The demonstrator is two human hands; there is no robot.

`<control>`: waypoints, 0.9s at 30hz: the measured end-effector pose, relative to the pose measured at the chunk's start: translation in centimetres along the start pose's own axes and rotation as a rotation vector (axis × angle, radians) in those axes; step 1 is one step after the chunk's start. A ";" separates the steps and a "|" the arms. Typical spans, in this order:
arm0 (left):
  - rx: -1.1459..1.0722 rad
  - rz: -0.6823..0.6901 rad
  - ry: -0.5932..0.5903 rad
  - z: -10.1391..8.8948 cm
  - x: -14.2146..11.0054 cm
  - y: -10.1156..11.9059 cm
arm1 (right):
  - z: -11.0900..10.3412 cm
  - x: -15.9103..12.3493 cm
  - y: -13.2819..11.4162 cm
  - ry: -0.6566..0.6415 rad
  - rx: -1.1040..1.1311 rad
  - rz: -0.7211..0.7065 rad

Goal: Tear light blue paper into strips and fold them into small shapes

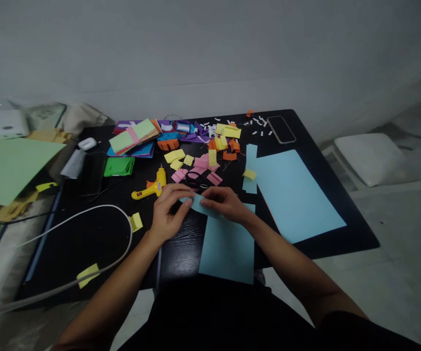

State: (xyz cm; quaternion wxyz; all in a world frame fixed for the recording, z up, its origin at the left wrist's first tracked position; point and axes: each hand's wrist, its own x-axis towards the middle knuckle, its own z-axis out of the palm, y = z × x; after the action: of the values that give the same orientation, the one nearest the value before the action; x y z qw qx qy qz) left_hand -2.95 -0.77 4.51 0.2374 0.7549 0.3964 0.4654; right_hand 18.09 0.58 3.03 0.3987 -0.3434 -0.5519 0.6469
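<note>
Between my two hands is a small strip of light blue paper (200,204). My left hand (169,210) pinches its left end between thumb and fingers. The fingers of my right hand (226,202) close on its right part. Below my right hand lies a larger blue paper sheet (228,251), reaching the table's front edge. Just beyond my hands are scissors (196,181), partly hidden by the fingers. A yellow glue gun (152,187) rests to the left of my left hand. Pink paper pieces (200,167) are scattered past the scissors.
A large blue sheet (298,195) and a narrow blue strip (250,168) lie to the right, with a phone (281,129) behind. Stacked coloured paper (135,138) and green pieces (119,166) sit at the back left. A white cable (130,234) loops across the left side.
</note>
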 end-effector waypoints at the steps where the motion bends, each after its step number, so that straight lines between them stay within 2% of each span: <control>1: 0.009 -0.029 -0.031 -0.2 0.2 -0.1 | -0.2 0.0 -0.2 -0.043 -0.025 0.010; 7: -0.055 -0.228 -0.461 -1.0 0.8 -0.7 | -1.1 0.2 0.1 -0.196 -0.176 0.055; 13: -0.120 -0.365 -0.658 -1.2 0.8 -0.9 | -1.9 0.4 0.6 -0.280 -0.340 0.115; 21: -0.180 -0.387 -0.739 -0.9 0.7 -1.3 | -2.0 0.4 0.5 -0.335 -0.420 0.097; 27: -0.203 -0.406 -0.743 -0.9 0.6 -1.4 | -1.9 0.3 0.5 -0.331 -0.453 0.076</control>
State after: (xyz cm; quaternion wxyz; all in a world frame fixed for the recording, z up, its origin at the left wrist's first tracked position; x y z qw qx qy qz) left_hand -4.08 0.50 4.21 0.5237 0.7506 0.3768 0.1428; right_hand 19.55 1.60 2.28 0.1919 -0.3340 -0.7268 0.5686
